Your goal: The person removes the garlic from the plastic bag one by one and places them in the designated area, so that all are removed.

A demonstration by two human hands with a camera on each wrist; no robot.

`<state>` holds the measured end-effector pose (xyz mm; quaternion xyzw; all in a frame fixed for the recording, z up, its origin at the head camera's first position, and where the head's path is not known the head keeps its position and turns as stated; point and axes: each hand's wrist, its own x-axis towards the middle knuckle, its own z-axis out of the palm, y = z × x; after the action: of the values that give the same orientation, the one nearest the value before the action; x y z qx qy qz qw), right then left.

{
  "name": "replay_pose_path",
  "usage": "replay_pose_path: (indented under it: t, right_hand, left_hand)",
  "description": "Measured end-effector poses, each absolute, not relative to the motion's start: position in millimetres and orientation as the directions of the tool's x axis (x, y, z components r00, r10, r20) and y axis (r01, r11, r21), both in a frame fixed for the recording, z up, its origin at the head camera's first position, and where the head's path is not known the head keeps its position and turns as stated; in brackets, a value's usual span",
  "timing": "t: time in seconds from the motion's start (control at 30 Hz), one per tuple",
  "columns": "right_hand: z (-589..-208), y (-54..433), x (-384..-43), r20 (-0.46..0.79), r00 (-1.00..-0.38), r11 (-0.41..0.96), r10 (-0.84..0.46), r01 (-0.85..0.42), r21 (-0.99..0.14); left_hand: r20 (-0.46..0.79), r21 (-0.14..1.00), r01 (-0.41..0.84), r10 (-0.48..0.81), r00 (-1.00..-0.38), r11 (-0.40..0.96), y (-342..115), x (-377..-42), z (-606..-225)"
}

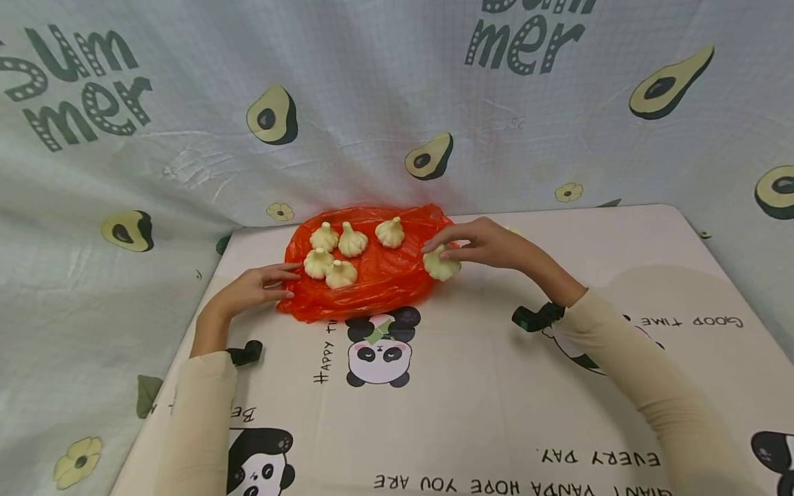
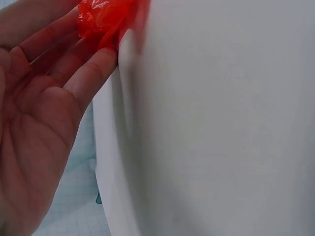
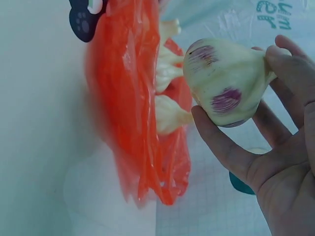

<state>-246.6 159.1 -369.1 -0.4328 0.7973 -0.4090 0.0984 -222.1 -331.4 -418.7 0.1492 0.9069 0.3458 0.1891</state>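
Note:
A red plastic bag (image 1: pixel 378 275) lies spread on the table with its mouth up. Several garlic bulbs (image 1: pixel 353 240) sit inside it, most of them towards its left half. My right hand (image 1: pixel 486 242) holds one more garlic bulb (image 3: pixel 224 81) between thumb and fingertips at the bag's right rim; purple patches mark its pale skin in the right wrist view. At the opposite end, the fingers of my left hand (image 1: pixel 251 289) lie extended against the bag's left edge. Red film covers some of those fingertips in the left wrist view.
The table (image 1: pixel 459 386) has a pale cloth printed with pandas and lettering. A curtain (image 1: pixel 353 138) with avocado prints hangs along the back and left side. Something pale yellow (image 1: pixel 514 231) peeks out behind my right wrist. Dark wrist mounts (image 1: pixel 537 317) stick out from both sleeves.

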Motion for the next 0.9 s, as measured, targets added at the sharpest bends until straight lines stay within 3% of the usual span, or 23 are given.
replay_pose_path:
  t: [0.3, 0.9]
  right_hand:
    - [-361.2, 177.4, -239.1, 0.139, -0.698, 0.344, -0.703, -0.504, -0.792]
    - [-349.5, 217.2, -225.9, 0.141, -0.737, 0.397, -0.661, -0.503, -0.768]
  left_hand:
    - [-0.237, 0.676, 0.155, 0.411, -0.880, 0.721, -333.6, -223.7, -419.7]
    - [-0.220, 0.686, 0.179, 0.435, -0.873, 0.706, -331.4, -223.3, -415.6]
